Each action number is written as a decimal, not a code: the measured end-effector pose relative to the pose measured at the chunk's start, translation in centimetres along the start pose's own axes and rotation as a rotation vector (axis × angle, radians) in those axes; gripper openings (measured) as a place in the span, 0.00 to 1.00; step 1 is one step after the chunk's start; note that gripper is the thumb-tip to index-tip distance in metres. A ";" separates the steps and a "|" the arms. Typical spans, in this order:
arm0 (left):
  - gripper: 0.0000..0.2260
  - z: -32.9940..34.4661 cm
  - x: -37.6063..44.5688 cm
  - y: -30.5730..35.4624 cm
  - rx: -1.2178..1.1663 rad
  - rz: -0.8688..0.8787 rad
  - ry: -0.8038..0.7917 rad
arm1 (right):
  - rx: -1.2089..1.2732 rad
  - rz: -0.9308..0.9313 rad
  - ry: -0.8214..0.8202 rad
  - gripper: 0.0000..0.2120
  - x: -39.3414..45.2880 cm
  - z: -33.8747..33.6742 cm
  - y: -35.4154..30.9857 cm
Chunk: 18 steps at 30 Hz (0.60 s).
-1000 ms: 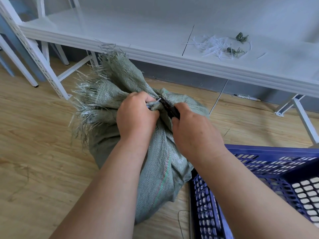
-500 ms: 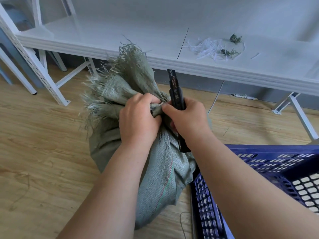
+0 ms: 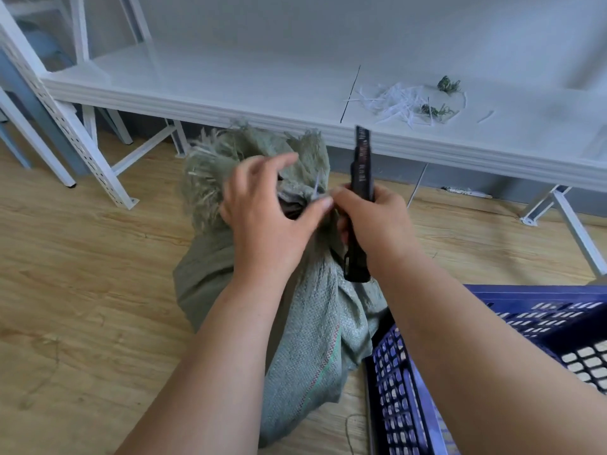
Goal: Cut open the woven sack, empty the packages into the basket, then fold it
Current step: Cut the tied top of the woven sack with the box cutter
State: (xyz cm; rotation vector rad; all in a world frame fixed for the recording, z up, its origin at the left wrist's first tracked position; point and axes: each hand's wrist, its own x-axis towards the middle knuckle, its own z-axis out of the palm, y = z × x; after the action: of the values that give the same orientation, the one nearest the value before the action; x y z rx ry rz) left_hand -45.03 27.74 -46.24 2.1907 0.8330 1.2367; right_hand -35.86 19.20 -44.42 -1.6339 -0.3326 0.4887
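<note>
A grey-green woven sack (image 3: 315, 339) stands on the wooden floor, its frayed top (image 3: 210, 165) gathered at a neck. My left hand (image 3: 262, 218) hovers over that neck with its fingers spread, the thumb touching a thin pale strip (image 3: 317, 187) at the tie. My right hand (image 3: 374, 221) is closed round a black utility knife (image 3: 361, 172) held upright, its thumb and forefinger also pinching at the strip. A blue plastic basket (image 3: 525, 310) sits at the lower right, touching the sack. What the sack holds is hidden.
A low white shelf (image 3: 230, 80) runs across the back, carrying white strip scraps (image 3: 400, 100) and green fibre bits (image 3: 446, 83). White rack legs (image 3: 82, 139) stand at the left, another leg (image 3: 578, 231) at the right. Wooden floor (image 3: 82, 290) lies open to the left.
My left hand has let go of the sack's neck and spread its fingers. The knife went from lying low at the neck to standing upright in my right hand. The view shifted right.
</note>
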 end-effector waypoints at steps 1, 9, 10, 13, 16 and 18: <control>0.17 -0.3 0.1 0.2 -0.068 0.012 0.075 | 0.111 0.029 -0.011 0.02 0.1 -0.3 -0.5; 0.23 0.5 -0.3 0.1 -0.027 -0.155 -0.318 | 0.481 0.016 0.049 0.03 2.3 -3.6 -2.8; 0.23 0.5 -0.2 0.4 -0.033 -0.159 -0.291 | 0.525 0.010 0.085 0.03 2.8 -4.2 -3.1; 0.18 1.3 1.0 2.2 -0.054 -0.161 -0.180 | 0.539 -0.010 0.082 0.02 4.2 -5.6 -4.1; 0.15 3.5 4.1 5.1 -0.228 -0.194 -0.243 | 0.450 -0.044 0.053 0.03 5.0 -6.1 -4.6; 0.16 5.0 5.8 6.5 -0.290 -0.230 -0.385 | 0.398 -0.059 0.057 0.03 5.3 -6.3 -4.6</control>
State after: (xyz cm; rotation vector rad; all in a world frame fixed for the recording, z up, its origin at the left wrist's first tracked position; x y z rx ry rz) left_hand -36.55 26.77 -40.94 1.9458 0.6752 0.7389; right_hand -27.82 16.88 -40.06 -1.2451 -0.2230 0.4313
